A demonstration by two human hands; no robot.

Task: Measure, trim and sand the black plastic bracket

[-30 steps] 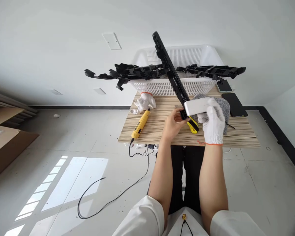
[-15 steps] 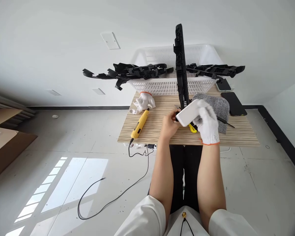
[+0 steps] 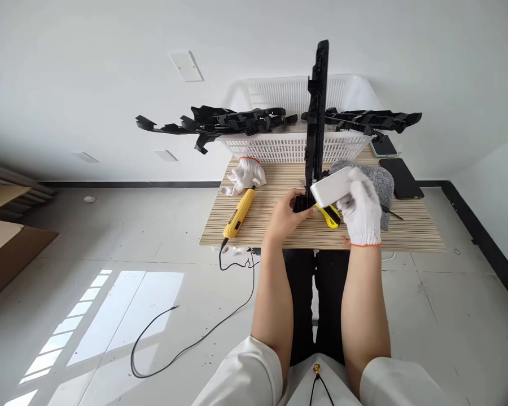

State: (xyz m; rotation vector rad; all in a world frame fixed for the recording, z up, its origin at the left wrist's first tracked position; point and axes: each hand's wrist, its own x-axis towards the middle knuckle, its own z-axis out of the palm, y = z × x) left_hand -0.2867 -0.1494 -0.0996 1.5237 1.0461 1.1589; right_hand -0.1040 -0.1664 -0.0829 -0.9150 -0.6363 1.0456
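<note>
A long black plastic part (image 3: 316, 118) stands upright over the table, its lower end gripped by my bare left hand (image 3: 287, 215). My right hand (image 3: 359, 206), in a white glove with an orange cuff, is closed on a white rectangular block (image 3: 332, 187), tilted close to the part's lower end. Beneath the block, a yellow and black cutter (image 3: 331, 216) lies on the table. A grey cloth (image 3: 383, 183) is behind my right hand, with a thin black tool (image 3: 392, 212) sticking out beside it.
More black parts (image 3: 241, 121) lie across a white basket (image 3: 271, 149) at the table's back, overhanging its left and right sides. A yellow corded tool (image 3: 239, 214) and a white glove (image 3: 248, 173) are at the left of the table (image 3: 275, 176). Phones (image 3: 401, 177) sit at the right.
The upright black part and my left hand's hold on it have shifted, its top moving right. The white block has moved slightly right with my right hand, and more of the cutter shows.
</note>
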